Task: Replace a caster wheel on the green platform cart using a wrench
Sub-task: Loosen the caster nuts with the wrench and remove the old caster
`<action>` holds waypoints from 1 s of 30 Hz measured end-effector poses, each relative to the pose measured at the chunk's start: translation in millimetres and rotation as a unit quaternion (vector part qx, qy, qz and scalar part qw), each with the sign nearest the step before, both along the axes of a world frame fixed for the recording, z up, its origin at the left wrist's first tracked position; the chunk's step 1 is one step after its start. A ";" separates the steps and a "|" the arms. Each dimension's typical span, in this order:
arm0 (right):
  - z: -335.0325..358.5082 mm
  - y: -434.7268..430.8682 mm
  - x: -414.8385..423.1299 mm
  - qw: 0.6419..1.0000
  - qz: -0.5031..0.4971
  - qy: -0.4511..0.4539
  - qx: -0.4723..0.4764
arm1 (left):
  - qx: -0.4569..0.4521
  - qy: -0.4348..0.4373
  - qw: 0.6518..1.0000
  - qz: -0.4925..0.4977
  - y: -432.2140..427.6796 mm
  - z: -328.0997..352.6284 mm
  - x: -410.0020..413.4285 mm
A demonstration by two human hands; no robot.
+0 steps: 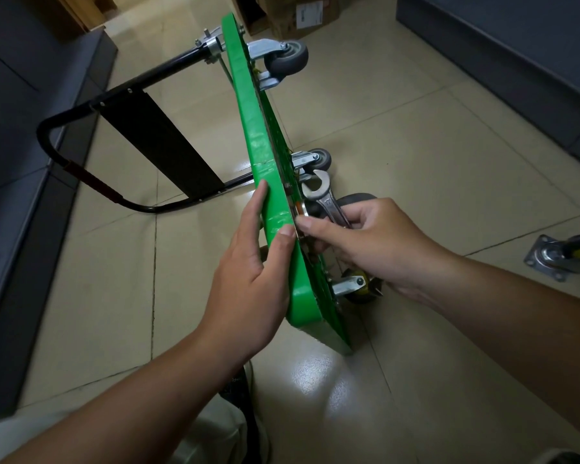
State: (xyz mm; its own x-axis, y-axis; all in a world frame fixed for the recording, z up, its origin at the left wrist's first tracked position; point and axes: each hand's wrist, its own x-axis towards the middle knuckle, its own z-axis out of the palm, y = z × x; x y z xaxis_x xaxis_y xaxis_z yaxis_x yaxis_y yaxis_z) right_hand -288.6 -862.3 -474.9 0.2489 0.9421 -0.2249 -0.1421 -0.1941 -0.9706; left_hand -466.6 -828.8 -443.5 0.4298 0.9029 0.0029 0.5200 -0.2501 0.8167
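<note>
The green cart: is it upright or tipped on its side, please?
Tipped on its side: green cart rests on edge, casters pointing sideways.

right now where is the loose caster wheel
In the head view the loose caster lies on the tiled floor at the far right edge, to the right of the right hand and apart from the green platform cart.

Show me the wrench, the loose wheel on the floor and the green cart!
wrench (329,202): head view, on its handle below the open end.
loose wheel (561,257): head view, on its metal bracket.
green cart (257,139): head view, on its upturned side edge.
</note>
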 end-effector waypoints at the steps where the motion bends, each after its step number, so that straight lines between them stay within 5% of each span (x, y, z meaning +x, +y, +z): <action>1: -1.3 -0.1 -2.4 1.000 -0.014 -0.018 0.003 | 0.001 0.002 1.000 0.001 0.0 -0.1 -0.1; 13: -5.3 0.4 -2.4 0.999 -0.002 -0.053 0.005 | -0.002 0.004 1.000 -0.005 0.2 0.1 0.8; 21: -12.7 -4.2 -5.3 0.984 0.000 -0.145 0.102 | 0.002 0.009 1.000 -0.003 0.5 1.0 0.5; 30: -14.5 -0.1 -4.9 0.991 -0.018 -0.063 0.116 | 0.002 0.009 1.000 -0.002 0.4 0.4 0.3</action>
